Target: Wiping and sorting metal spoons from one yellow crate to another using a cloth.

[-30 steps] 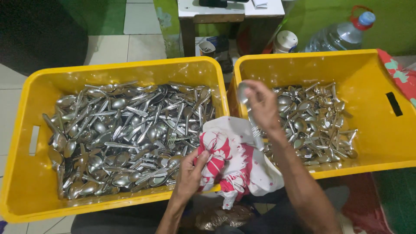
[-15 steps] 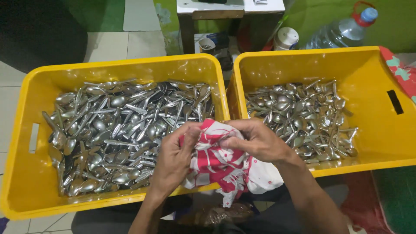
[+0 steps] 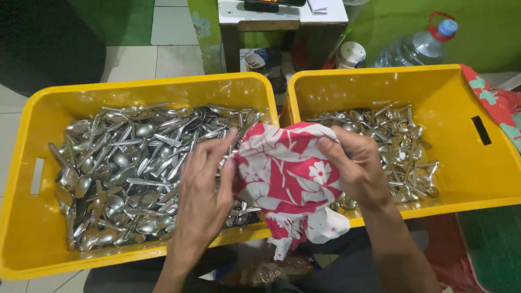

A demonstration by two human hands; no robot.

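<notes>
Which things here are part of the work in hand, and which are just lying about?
In hand: left hand, right hand, red and white cloth, left crate of spoons, right crate of spoons.
Lying about: water bottle, white jar, small table.

Red cloth [image 3: 285, 168] with white flower pattern; two bright yellow crates [image 3: 32, 233] [image 3: 477, 179]; silver-grey spoons [image 3: 125, 173]; clear bottle [image 3: 412, 46] with blue cap and red handle; green wall [image 3: 488, 32]

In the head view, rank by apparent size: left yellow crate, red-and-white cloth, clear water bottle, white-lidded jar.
1. Left yellow crate
2. Red-and-white cloth, though it is held nearer the camera
3. Clear water bottle, partly hidden behind the right crate
4. White-lidded jar
</notes>
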